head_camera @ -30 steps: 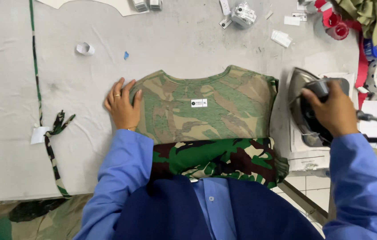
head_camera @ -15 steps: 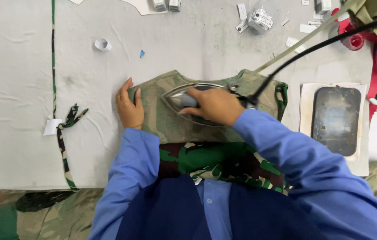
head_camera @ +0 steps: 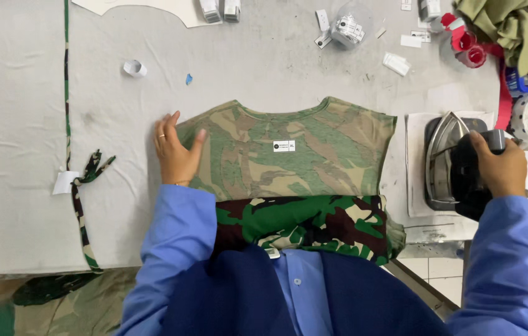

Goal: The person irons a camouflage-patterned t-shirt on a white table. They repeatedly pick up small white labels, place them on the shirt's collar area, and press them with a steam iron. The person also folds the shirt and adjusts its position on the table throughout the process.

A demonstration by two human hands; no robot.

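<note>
Centrally, near the table's [head_camera: 264,62] front edge, the left hand [head_camera: 175,152] lies flat and open, pinning the camouflage shirt [head_camera: 289,162] smooth. The right hand [head_camera: 499,168], grip clamped on the iron's [head_camera: 457,165] handle, keeps it parked on its pad at the right edge.

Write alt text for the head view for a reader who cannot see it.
A person in blue sleeves presses their left hand flat on a folded camouflage shirt on a grey table, while their right hand grips an iron on its rest beside the shirt.
</note>
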